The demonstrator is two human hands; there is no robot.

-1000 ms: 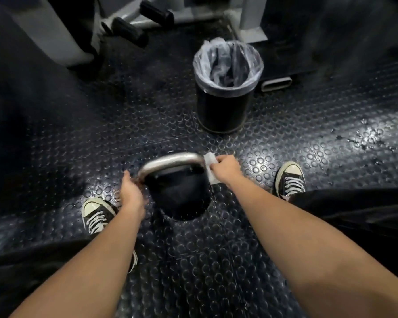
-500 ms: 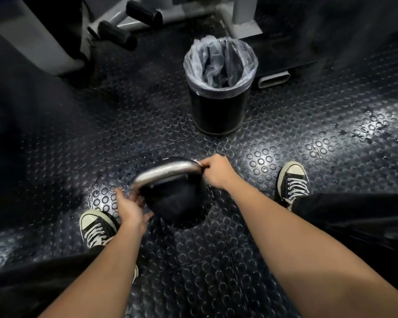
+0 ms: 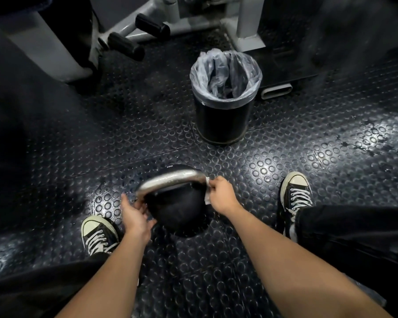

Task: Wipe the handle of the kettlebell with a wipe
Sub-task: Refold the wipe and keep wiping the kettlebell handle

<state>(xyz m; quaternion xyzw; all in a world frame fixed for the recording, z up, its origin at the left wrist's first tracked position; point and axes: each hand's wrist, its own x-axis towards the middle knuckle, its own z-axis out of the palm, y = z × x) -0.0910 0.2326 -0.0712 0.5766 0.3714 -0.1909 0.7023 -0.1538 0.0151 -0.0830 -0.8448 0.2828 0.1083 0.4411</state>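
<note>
Two hands: both on the kettlebell, bare forearms reaching down from the bottom edge.
Kettlebell [image 3: 177, 212]: black, on the studded floor [image 3: 285, 157] between two sneakers.
Handle [image 3: 170, 179]: silver arch, tilted, left end lower.
Left hand [image 3: 135, 215]: fingers curled around the handle's left end where it meets the body.
Right hand [image 3: 222, 195]: fingers pinched shut on the wipe at the handle's right end.
Wipe [image 3: 207, 190]: white, pressed to the handle; only small edges visible past the fingers.
Bin [image 3: 224, 115]: black, clear liner, upright, well beyond the kettlebell.
Left sneaker [image 3: 99, 234]: just beside the left hand.
Right sneaker [image 3: 296, 191]: near the right hand, apart.
Machine frame [image 3: 147, 31]: grey, black pegs, far left.
</note>
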